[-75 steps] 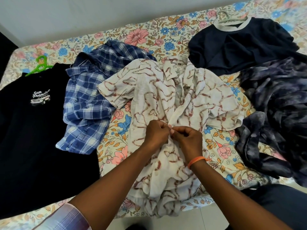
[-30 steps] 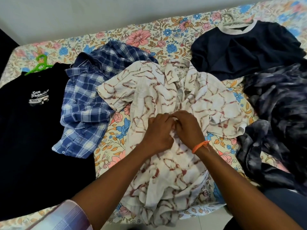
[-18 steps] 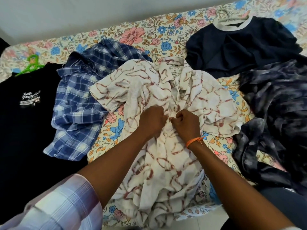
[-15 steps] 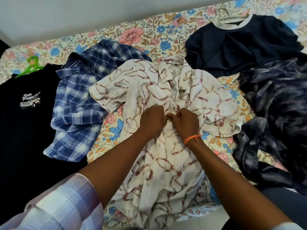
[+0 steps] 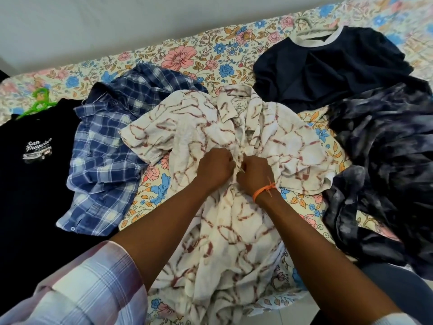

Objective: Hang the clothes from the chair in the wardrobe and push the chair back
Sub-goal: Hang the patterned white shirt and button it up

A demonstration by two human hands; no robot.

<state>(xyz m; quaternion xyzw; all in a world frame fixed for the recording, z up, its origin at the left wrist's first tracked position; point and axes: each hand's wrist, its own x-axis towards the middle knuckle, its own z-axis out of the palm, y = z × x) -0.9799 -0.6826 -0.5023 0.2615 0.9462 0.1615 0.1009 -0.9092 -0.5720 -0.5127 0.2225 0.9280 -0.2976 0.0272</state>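
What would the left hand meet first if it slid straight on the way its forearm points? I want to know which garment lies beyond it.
The left hand points up and right along the white shirt; it would likely first meet that shirt's collar, though depth is unclear.

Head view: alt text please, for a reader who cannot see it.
Both hands, left hand and right hand, pinch the front of a cream patterned shirt spread on a floral bedsheet. A blue plaid shirt lies left, dark garments around.
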